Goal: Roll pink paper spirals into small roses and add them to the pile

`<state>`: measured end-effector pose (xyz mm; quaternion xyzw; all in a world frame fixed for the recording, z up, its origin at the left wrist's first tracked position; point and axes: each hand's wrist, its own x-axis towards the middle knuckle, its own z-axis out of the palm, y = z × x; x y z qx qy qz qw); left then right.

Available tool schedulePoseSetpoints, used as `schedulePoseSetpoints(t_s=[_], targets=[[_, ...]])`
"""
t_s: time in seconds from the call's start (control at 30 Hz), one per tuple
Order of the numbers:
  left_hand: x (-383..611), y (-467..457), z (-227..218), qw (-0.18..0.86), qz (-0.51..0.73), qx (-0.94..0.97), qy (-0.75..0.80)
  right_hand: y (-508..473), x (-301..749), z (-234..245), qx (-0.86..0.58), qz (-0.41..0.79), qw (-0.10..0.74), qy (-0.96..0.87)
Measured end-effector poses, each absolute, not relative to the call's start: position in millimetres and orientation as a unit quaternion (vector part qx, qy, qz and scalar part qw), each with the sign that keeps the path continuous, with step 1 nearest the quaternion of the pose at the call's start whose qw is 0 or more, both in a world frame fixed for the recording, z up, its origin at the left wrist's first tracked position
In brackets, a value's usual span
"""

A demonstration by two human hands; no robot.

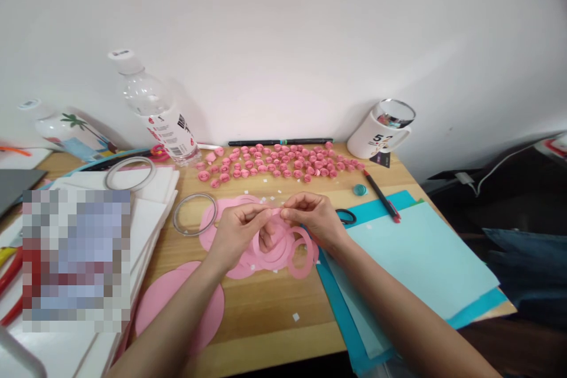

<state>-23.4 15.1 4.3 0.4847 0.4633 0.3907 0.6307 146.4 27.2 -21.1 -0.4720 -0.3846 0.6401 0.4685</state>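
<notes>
Both my hands meet over the middle of the wooden desk [266,313]. My left hand [241,231] and my right hand [310,218] each pinch one pink paper spiral strip [297,251], whose loose coils hang down onto the desk under my right hand. Beneath my hands lie pink paper circles [212,221], and a larger pink circle [177,304] lies closer to me on the left. Behind my hands, several small rolled pink paper roses [283,164] are spread in rows near the wall.
Light blue and teal paper sheets [416,254] cover the right side, with scissors [345,216] and a red pen [381,196] on them. A clear tape ring [194,214], white sheets [150,207], two bottles [155,112], a white mug [381,130] and black pens [279,142] stand around.
</notes>
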Motion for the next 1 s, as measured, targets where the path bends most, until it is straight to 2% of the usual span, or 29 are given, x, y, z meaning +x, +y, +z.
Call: schedulePoseSetpoints(t_s=[1.0], targets=[[-27.1,17.9,0.0,0.614,0.390,0.506,0.465,30.8,151.3,-25.5,-0.447,0.695,0.446,-0.343]])
